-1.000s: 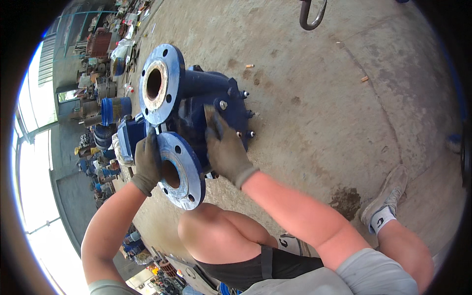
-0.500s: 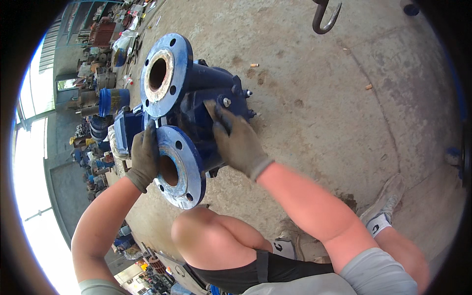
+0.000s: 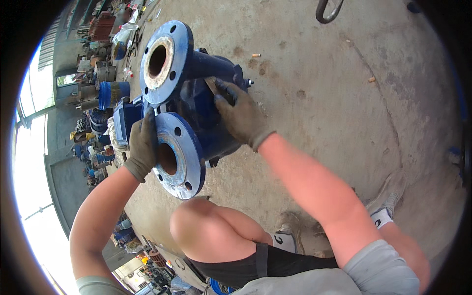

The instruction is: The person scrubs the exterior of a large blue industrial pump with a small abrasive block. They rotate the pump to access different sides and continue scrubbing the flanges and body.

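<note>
A dark blue pump casing (image 3: 196,110) with two round bolt-holed flanges stands in front of me. The upper flange (image 3: 183,51) has a rough whitish ring around its bore; the lower flange (image 3: 194,147) shows bare, scuffed metal. My left hand (image 3: 142,142), in a dark work glove, is closed on the left rim of the lower flange, fingers pointing up toward the gap between flanges. My gloved right hand (image 3: 241,115) is at the casing's right side, pinching a narrow, flat brownish piece (image 3: 211,84) against the casing below the upper flange's neck. Its far end is hard to make out.
A steel hook (image 3: 328,12) hangs at the top right. Cigarette butts lie on the concrete floor (image 3: 319,113). Along the left stand a blue bucket (image 3: 113,96) and heaps of machine parts. My bent knee (image 3: 196,221) is just below the lower flange.
The pump and both hands sit slightly higher in view. My right hand has shifted up along the casing with the flat piece, now covering the bolt head. My left hand keeps its hold.
</note>
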The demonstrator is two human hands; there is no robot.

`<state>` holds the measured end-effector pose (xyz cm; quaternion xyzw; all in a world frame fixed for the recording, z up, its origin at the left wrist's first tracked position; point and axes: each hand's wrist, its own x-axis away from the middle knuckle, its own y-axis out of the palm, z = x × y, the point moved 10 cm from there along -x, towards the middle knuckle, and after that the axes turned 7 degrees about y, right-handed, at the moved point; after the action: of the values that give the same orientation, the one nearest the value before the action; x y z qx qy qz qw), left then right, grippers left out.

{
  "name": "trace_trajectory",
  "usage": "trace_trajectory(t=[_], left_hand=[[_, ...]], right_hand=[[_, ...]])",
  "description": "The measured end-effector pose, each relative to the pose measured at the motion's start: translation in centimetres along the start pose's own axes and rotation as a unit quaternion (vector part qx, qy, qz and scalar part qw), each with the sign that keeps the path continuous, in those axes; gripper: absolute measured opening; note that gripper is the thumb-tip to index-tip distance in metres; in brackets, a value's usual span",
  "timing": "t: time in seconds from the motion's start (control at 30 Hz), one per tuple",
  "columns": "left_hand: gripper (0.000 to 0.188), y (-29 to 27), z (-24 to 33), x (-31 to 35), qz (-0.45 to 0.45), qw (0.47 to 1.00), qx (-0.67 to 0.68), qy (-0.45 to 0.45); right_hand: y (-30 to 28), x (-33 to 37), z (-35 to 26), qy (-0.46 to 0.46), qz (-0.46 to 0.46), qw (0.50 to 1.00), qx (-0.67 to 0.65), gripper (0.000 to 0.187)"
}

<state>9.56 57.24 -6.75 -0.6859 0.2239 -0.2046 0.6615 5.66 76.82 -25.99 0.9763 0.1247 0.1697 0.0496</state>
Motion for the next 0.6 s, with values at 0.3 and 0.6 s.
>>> trace_trajectory(t=[0.3,0.6], left_hand=[[0.062,0.2,-0.5,0.3,-0.007,1.0,-0.025,0.006],[0.049,1.1,-2.4,1.1,-0.02,0.997,0.059,-0.046]], right_hand=[[0.9,8.4,1.6,-0.065,-0.086,0.993,0.043,0.051],[0.6,8.4,3.1,-0.119,-0.059,0.991,0.012,0.049]])
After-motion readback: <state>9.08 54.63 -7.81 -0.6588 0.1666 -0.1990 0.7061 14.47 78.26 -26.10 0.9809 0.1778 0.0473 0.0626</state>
